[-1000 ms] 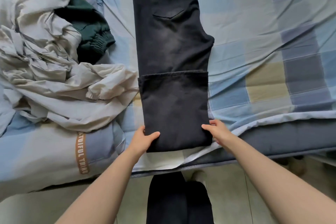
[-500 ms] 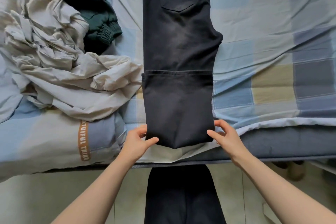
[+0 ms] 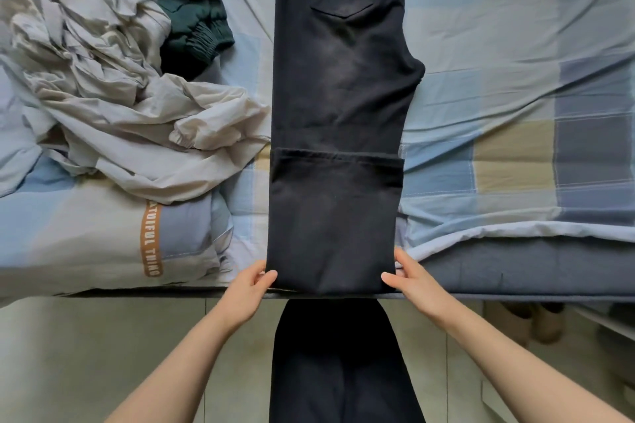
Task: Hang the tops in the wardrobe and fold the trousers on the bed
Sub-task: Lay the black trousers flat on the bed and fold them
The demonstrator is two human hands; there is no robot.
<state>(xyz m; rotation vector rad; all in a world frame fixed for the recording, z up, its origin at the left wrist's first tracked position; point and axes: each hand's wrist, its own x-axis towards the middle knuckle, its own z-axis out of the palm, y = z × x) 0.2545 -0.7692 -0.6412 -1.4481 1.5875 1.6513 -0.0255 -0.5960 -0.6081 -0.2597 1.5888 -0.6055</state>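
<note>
Black trousers (image 3: 340, 86) lie lengthwise on the checked bed (image 3: 515, 148), legs folded up once so the hems end at a line across the middle. The fold sits at the bed's near edge. My left hand (image 3: 249, 288) pinches the fold's left corner, thumb on top. My right hand (image 3: 410, 276) pinches the right corner the same way. A crumpled beige top (image 3: 113, 106) and a dark green garment (image 3: 192, 24) lie heaped to the left of the trousers.
A rolled duvet (image 3: 103, 237) with an orange lettered strip lies at the bed's near left. Below the edge are a pale tiled floor (image 3: 86, 354), my own dark trouser legs (image 3: 343, 364), and shoes (image 3: 536, 323) under the bed at right.
The folded end of the trousers has shifted toward the bed's near edge, with both hands staying on its corners. The view has tilted so more floor shows.
</note>
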